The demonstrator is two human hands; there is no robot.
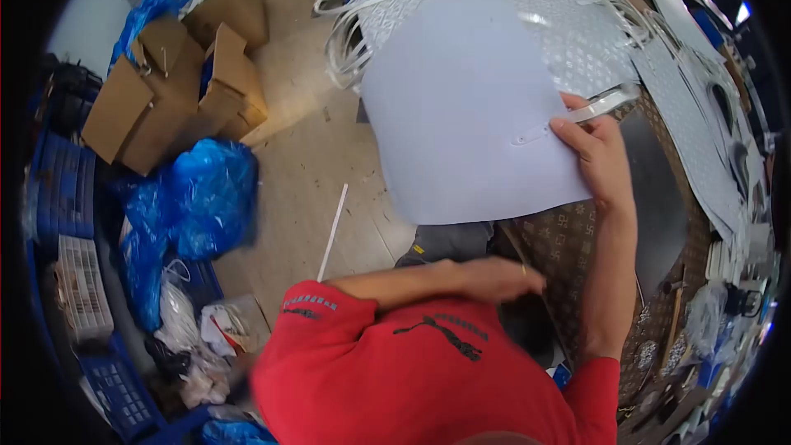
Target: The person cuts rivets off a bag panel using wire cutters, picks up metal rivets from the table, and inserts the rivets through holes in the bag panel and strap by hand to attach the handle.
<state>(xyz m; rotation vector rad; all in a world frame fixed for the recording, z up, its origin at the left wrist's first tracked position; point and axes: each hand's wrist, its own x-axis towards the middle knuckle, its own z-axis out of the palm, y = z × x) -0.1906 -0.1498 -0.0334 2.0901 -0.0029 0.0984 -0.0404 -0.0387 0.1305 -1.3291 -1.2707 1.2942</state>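
My right hand (595, 144) grips the right edge of a large, pale, flexible sheet (470, 107), thumb on top and fingers behind. Also in that grip is a shiny whitish strap (610, 102), which sticks out to the right past the fingers. Left of the thumb, a short flat strip (531, 135) with small dots or holes lies against the sheet. My left hand (504, 279) is across my body, below the sheet and apart from it. Motion blurs its fingers, and I cannot make out anything in them.
Silvery patterned sheets (577, 41) and coiled white straps (350, 45) lie on the brown patterned table (560, 239). A dark sheet (651, 198) rests at its right, near tools and small metal parts (651, 354). Cardboard boxes (140, 107) and blue plastic bags (210, 189) stand left.
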